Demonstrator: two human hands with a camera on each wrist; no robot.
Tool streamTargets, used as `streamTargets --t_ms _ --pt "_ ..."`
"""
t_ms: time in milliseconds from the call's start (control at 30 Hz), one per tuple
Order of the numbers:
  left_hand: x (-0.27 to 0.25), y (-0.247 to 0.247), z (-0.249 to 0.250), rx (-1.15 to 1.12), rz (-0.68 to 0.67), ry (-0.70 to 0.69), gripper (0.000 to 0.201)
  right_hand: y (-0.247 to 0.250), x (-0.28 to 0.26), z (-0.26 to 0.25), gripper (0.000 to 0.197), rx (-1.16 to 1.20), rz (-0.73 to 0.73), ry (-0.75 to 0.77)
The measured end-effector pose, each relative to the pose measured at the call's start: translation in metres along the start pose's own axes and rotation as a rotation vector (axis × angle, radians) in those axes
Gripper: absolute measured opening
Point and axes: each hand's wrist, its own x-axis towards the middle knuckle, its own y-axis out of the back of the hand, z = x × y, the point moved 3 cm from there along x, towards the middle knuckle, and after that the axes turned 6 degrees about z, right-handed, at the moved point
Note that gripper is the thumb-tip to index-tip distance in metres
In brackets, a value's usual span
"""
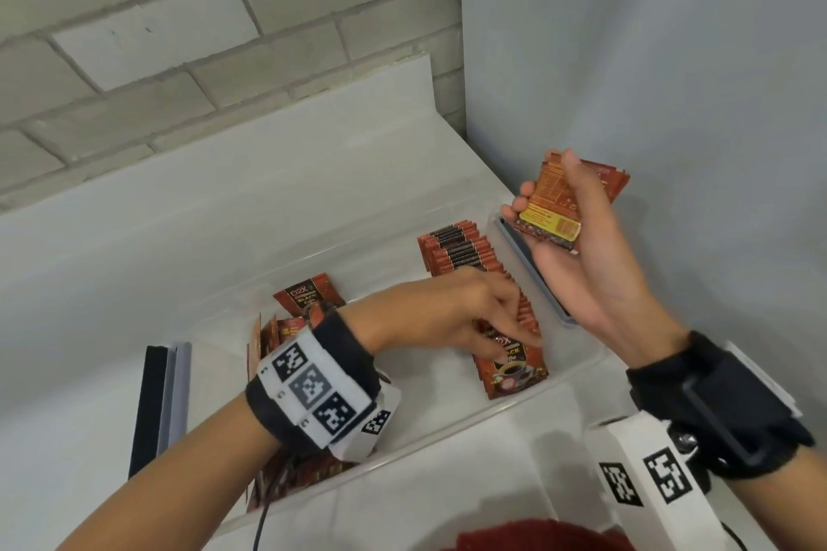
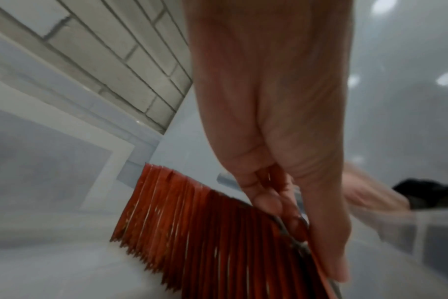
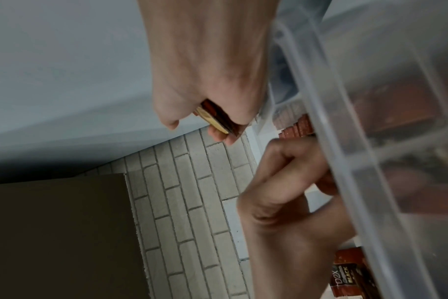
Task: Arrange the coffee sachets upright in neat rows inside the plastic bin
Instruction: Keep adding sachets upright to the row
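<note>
Left hand (image 1: 452, 318) pinches the front sachet (image 1: 510, 367) of the upright row (image 1: 465, 259) in the bin (image 1: 447, 443); right hand (image 1: 577, 246) grips a spare stack (image 1: 559, 206); releasing early risks the row toppling forward.

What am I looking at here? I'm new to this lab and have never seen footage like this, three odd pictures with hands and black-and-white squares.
No machine: a person wears three cameras. The head view looks down from the forehead; the other two sit on wristbands with printed markers and look along each hand. A clear plastic bin stands on a white surface. In it stands a row of coffee sachets, with loose sachets beside it. The left hand pinches the front sachet of the row. The right hand holds a small stack of sachets above the bin's right edge.
</note>
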Motion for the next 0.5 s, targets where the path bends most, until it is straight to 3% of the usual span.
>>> streamTargets --t_ms 200,367,500 --pt "0.001 -0.011 0.001 0.091 0.011 -0.082 0.033 -0.001 -0.001 -0.001 0.024 -0.024 0.007 -0.004" --pt "0.001 -0.013 0.003 0.154 0.033 -0.118 0.032 -0.002 -0.002 0.000 0.013 -0.035 -0.030 -0.027" --pt "0.000 -0.014 0.004 0.196 0.058 -0.137 0.032 -0.003 -0.004 -0.001 0.023 -0.012 -0.095 -0.046"
